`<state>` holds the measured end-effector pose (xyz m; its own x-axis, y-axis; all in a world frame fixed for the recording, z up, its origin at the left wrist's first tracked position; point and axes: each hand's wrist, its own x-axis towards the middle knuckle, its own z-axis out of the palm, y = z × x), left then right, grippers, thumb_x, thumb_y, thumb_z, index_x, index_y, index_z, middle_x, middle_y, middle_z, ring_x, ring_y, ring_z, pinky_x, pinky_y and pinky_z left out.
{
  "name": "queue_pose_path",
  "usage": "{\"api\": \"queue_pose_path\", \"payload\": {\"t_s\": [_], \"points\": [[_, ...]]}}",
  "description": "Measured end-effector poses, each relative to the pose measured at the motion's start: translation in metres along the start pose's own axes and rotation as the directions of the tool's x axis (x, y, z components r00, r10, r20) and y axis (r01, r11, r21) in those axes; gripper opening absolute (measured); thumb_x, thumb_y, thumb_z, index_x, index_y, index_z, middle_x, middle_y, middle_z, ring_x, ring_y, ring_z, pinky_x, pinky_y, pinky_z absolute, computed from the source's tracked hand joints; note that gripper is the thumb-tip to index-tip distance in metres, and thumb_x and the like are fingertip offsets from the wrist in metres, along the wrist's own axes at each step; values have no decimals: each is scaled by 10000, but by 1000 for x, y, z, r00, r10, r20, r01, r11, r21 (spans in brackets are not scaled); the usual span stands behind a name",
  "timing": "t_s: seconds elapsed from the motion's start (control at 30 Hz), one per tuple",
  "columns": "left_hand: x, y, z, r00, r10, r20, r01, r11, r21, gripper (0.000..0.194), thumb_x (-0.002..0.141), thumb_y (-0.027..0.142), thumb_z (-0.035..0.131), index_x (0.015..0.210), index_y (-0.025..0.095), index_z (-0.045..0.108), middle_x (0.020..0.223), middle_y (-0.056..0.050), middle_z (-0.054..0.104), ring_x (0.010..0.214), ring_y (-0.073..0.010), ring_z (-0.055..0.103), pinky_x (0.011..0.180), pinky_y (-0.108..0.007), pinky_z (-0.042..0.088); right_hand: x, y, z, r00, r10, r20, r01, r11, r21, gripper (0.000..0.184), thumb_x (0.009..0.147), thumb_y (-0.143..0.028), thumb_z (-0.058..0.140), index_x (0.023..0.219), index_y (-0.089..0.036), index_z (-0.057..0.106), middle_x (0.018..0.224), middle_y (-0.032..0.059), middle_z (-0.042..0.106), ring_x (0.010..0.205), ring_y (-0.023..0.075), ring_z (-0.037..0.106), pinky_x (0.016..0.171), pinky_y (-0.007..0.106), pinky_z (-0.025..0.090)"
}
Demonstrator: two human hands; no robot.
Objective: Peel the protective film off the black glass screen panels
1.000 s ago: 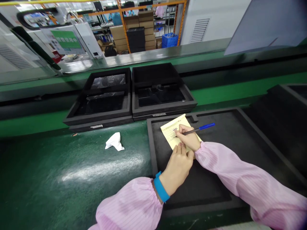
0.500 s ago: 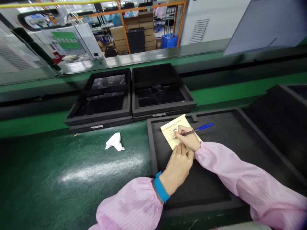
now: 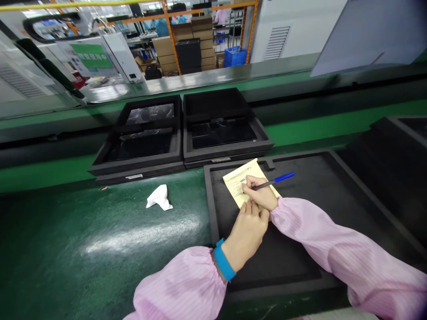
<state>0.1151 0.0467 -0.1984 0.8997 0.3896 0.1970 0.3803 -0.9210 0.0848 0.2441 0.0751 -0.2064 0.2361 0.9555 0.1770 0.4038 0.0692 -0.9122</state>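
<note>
A yellow notepad [image 3: 238, 176] with handwriting on it lies tilted inside a black foam tray [image 3: 211, 209]. My right hand [image 3: 262, 191] is closed round a pen [image 3: 283, 178] with a blue cap on its far end, and its tip points at the written lines. Below it, my left hand [image 3: 248, 226] has its fingers together on the pad's lower edge, steadying the paper. That hand covers the bottom of the pad, and my right hand covers part of its right side. A blue band circles my left wrist.
Two black foam trays [image 3: 140, 162] [image 3: 230, 153] holding dark glossy panels stand side by side behind. A crumpled white tissue [image 3: 160, 198] lies on the green bench [image 3: 110, 262]. More black trays [image 3: 383, 146] are stacked at the right. A white machine [image 3: 116, 53] stands back left.
My right hand and the pen have shifted very slightly over the page. My left hand stays in place on the pad.
</note>
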Motion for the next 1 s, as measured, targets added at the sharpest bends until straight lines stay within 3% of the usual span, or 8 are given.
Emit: {"api": "queue_pose_path", "payload": {"t_s": [0.33,0.9,1.0], "points": [[0,-1,-6,998,3,56,-2,1000,-12,259,801,73,476,1059,65,501,1254,-273,543,1214,-307,511,1002,-393,431,0,-2,0,991,23,-135,-22,1000,12,370,747,-364,506,538,-172,268,465,-37,267,462,58,240,453,205,218],[0,-1,-5,998,-1,55,4,999,-41,288,797,57,459,1083,51,493,1249,-282,540,1224,-312,499,1010,-401,421,-1,-3,0,989,12,-144,-9,1000,21,338,667,-329,507,506,-168,258,468,-35,255,464,53,239,450,201,207],[-1,0,-4,999,5,48,-2,998,-62,299,782,38,463,1080,40,497,1256,-297,525,1221,-331,497,1003,-413,426,-2,1,2,985,35,-169,-30,999,36,378,732,-379,527,537,-166,282,454,-36,309,444,57,275,454,204,242]]}}
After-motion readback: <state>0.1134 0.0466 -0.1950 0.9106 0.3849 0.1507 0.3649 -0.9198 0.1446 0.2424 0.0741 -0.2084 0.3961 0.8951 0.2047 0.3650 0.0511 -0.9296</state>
